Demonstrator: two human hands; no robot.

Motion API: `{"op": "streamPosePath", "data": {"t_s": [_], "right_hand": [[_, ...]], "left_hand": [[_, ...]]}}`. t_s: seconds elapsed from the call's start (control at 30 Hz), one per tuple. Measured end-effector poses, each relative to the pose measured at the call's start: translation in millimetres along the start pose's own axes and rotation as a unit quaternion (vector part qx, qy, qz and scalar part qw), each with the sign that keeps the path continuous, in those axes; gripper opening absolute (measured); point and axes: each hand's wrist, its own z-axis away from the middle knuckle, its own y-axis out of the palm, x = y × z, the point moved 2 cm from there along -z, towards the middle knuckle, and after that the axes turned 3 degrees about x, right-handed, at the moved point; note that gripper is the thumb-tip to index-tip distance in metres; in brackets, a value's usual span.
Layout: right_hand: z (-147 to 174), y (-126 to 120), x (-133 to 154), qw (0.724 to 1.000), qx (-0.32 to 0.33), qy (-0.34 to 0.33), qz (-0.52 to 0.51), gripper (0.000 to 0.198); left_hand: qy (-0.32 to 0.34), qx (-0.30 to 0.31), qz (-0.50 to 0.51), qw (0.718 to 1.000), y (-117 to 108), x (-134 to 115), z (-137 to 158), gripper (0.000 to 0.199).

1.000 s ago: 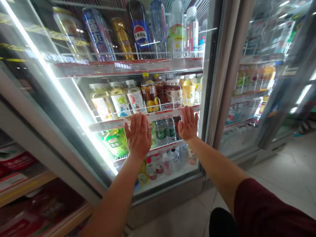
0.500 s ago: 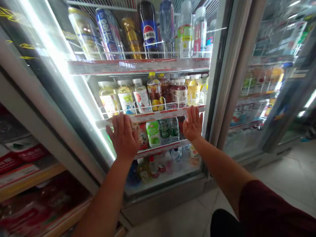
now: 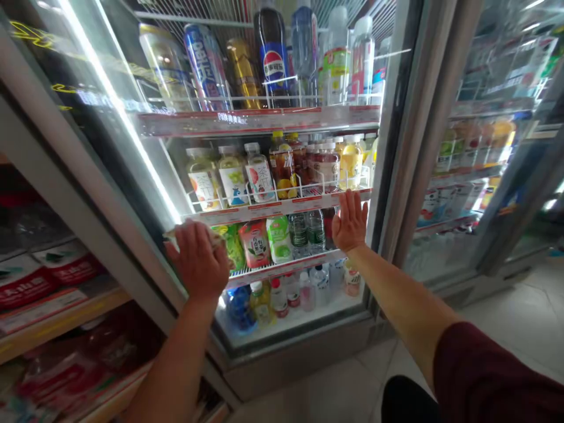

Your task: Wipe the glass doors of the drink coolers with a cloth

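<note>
A closed glass door [image 3: 264,126] of a lit drinks cooler fills the middle of the view. My left hand [image 3: 198,258] presses a pale, crumpled cloth [image 3: 171,236] against the lower left of the glass, fingers laid out over it; most of the cloth is hidden beneath the palm. Farther right, my right hand [image 3: 350,222] rests flat on the glass near the door's right frame, its fingers stretched upward and nothing in it. Behind the pane, a green-and-white bottle [image 3: 278,238] and a pink-labelled bottle [image 3: 255,244] stand between the two hands.
Shelves behind the glass carry several bottles, among them a cola bottle [image 3: 272,56]. At left, a wooden shelf [image 3: 61,320] holds red-and-white packs [image 3: 66,261]. Another cooler door [image 3: 467,153] stands to the right, above a tiled floor [image 3: 506,329].
My left hand has slid left and slightly down across the glass with the cloth, uncovering the bottles behind. My right hand stays at the same place on the door. The view has shifted slightly.
</note>
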Motion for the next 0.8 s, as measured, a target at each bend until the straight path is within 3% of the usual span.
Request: {"op": "streamPosePath", "data": {"t_s": [0.07, 0.1, 0.27, 0.33, 0.4, 0.5, 0.6, 0.67, 0.8], "right_hand": [[0, 0, 0, 1.0, -0.004, -0.002, 0.004, 0.067], [0, 0, 0, 1.0, -0.008, -0.003, 0.005, 0.067], [0, 0, 0, 1.0, -0.014, -0.005, 0.0, 0.067], [0, 1, 0, 1.0, -0.001, 0.0, -0.006, 0.067], [0, 1, -1, 1.0, 0.004, 0.005, -0.008, 0.067], [0, 0, -1, 1.0, 0.003, 0.006, -0.009, 0.068], [0, 1, 0, 1.0, 0.002, 0.006, -0.009, 0.068], [0, 1, 0, 1.0, -0.006, 0.0, -0.006, 0.067], [0, 1, 0, 1.0, -0.004, -0.003, 0.0, 0.067]], "left_hand": [[-0.012, -0.018, -0.013, 1.0, -6, 9, -5, 0.068], [-0.012, -0.017, -0.022, 1.0, -6, 11, 8, 0.068], [0.042, 0.045, -0.084, 0.995, 10, 5, 148, 0.08], [0.045, 0.065, -0.088, 0.993, 13, 6, 179, 0.08], [0.029, 0.067, -0.08, 0.994, 12, 10, 168, 0.077], [-0.01, 0.041, -0.057, 0.997, 7, 17, 100, 0.075], [-0.006, 0.003, -0.051, 0.999, 6, 7, 43, 0.077], [0.02, -0.006, -0.061, 0.998, 11, -10, 45, 0.079], [0.121, 0.026, -0.056, 0.991, 27, -49, 119, 0.074]]}}
